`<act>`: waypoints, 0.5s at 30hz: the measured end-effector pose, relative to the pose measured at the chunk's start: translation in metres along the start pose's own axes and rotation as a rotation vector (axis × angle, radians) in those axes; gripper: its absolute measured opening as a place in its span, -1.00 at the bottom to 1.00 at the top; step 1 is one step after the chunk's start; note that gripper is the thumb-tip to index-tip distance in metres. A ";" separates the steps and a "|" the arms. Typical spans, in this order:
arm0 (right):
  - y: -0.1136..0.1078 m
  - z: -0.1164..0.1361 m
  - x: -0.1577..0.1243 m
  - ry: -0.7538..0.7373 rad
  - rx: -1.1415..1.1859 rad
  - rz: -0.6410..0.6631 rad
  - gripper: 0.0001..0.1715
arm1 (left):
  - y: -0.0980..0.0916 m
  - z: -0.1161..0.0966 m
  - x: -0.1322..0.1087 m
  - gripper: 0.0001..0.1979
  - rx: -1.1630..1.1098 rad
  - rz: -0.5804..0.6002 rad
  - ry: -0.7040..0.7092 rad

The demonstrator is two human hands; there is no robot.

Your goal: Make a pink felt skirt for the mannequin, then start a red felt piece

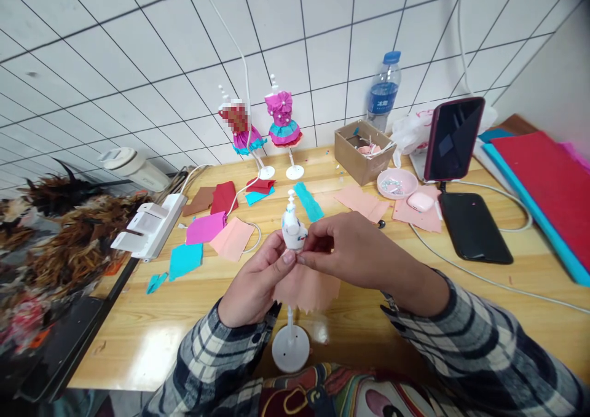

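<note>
A small white dress form (294, 231) stands upright on a round white base (291, 349) near the front edge of the table. Blue and red marks show on its torso. Around it, below the waist, hangs a peach crepe paper skirt (306, 288) with a ragged lower edge. My left hand (258, 272) is closed around the form's waist from the left, its thumb pressing at the front. From the right, my right hand (354, 248) pinches at the skirt's top edge against the waist; its fingertips are partly hidden.
Two dressed forms, one with a magenta dress (282, 119), stand by the tiled wall. Left lie coloured paper pieces (185, 260) and a power strip (161, 226). A cardboard box (362, 159), pink dish (397, 183), bottle (384, 91), phones (474, 226) and a cable sit right.
</note>
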State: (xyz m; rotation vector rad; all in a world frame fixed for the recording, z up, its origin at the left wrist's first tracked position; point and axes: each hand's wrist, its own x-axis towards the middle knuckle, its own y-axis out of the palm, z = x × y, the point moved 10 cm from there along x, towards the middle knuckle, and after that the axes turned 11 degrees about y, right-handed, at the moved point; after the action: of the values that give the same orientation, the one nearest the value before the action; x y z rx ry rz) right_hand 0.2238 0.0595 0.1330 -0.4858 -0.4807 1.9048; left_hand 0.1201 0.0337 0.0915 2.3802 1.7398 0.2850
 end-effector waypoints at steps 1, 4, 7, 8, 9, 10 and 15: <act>0.000 0.001 0.000 -0.004 -0.008 -0.008 -0.85 | -0.001 0.001 0.000 -0.71 0.004 0.007 -0.008; 0.000 0.001 -0.001 -0.007 -0.022 -0.009 -0.83 | 0.000 0.003 0.001 -0.69 0.038 0.063 -0.018; -0.002 0.000 -0.002 -0.004 -0.053 -0.037 -0.83 | 0.005 0.002 0.000 -0.63 0.080 0.152 -0.002; -0.003 -0.001 -0.002 0.003 -0.062 -0.046 -0.83 | 0.007 0.001 -0.001 -0.60 0.095 0.180 0.003; -0.003 -0.002 -0.001 0.012 -0.068 -0.048 -0.84 | 0.009 0.001 -0.002 -0.56 0.106 0.204 0.004; -0.003 -0.003 -0.001 0.021 -0.071 -0.044 -0.84 | 0.011 0.001 -0.002 -0.52 0.110 0.223 0.003; -0.001 -0.005 0.002 0.028 -0.110 -0.042 -0.83 | 0.018 0.006 -0.006 -0.30 0.093 0.239 -0.038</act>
State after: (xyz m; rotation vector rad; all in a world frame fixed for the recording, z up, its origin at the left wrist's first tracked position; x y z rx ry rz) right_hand 0.2264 0.0620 0.1294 -0.5688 -0.5758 1.8354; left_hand 0.1363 0.0229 0.0897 2.6450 1.4833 0.1930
